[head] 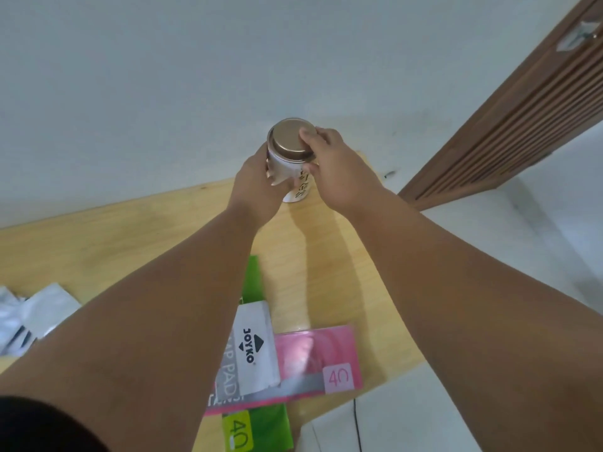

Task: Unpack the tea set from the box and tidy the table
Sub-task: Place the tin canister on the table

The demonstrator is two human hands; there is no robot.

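A white tea tin [295,177] with gold lettering and a round gold lid [292,138] stands near the far edge of the wooden table [98,243], close to the wall. My left hand [257,187] wraps around the tin's body from the left. My right hand [332,164] grips the lid's right rim with thumb and fingers. Both arms stretch forward over the table. The tin's base touches the tabletop.
A white Joyko stamp pad box [257,350] lies on pink [319,357] and green [257,429] folders near me. Silver foil packets [29,314] lie at the left. A white box [391,419] sits at the lower right. A brown slatted door [509,125] stands to the right.
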